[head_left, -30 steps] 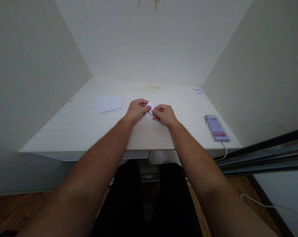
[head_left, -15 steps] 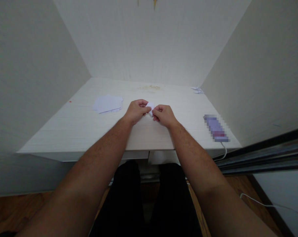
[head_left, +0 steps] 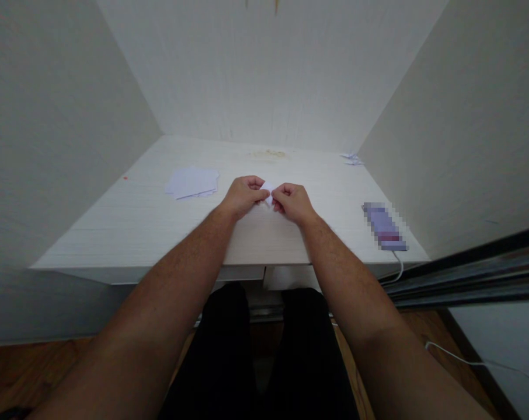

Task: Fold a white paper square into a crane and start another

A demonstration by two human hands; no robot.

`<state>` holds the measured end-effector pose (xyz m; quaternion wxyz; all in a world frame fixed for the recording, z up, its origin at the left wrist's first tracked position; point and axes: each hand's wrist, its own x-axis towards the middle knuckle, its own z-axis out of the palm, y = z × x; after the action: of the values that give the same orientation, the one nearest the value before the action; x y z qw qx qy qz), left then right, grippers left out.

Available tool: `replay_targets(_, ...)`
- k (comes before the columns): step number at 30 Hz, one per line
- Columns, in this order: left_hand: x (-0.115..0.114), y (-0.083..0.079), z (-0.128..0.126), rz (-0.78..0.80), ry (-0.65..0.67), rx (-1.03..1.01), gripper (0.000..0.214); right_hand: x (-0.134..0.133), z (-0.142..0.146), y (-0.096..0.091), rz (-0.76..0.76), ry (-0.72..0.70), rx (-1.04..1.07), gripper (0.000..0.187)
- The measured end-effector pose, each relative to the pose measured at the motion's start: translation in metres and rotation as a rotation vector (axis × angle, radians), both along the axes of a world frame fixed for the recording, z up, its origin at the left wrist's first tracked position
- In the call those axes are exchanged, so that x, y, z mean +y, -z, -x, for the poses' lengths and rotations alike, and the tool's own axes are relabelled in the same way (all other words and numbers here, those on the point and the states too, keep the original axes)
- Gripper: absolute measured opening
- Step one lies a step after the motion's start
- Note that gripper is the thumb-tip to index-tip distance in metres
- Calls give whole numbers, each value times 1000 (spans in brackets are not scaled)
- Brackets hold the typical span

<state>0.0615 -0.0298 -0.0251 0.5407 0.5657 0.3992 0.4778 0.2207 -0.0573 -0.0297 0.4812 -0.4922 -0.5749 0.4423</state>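
A small piece of folded white paper (head_left: 268,187) is held between my two hands, just above the middle of the white desk (head_left: 264,245). My left hand (head_left: 246,195) pinches its left side between thumb and fingers. On the right side, my right hand (head_left: 292,201) grips it with thumb and forefinger. Both thumbs nearly meet at the paper's centre. Fingers cover much of the paper, so its exact folds cannot be made out.
A loose stack of white paper sheets (head_left: 193,182) lies to the left. Small folded paper pieces (head_left: 352,159) sit in the back right corner. Near the right edge rests a blurred-out phone (head_left: 383,226) with a white cable (head_left: 399,269). Walls enclose the desk at the back and both sides.
My right hand has shifted very slightly up and left, its fingertips closer to the left thumb. The paper's visible outline has changed a little. Both hands still hold it.
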Motion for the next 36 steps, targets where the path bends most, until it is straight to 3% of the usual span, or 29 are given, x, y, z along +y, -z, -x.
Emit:
replay_targets(17, 0, 0, 1, 11, 60, -17, 21, 1, -2, -1, 5, -4, 93, 16)
replay_targets(31, -1, 0, 2, -7, 120, 62, 29, 5, -4, 6, -38, -30, 53, 14)
replay_targets(36, 2, 0, -2, -32, 0, -50, 23, 0, -1, 2, -5, -51, 34, 25)
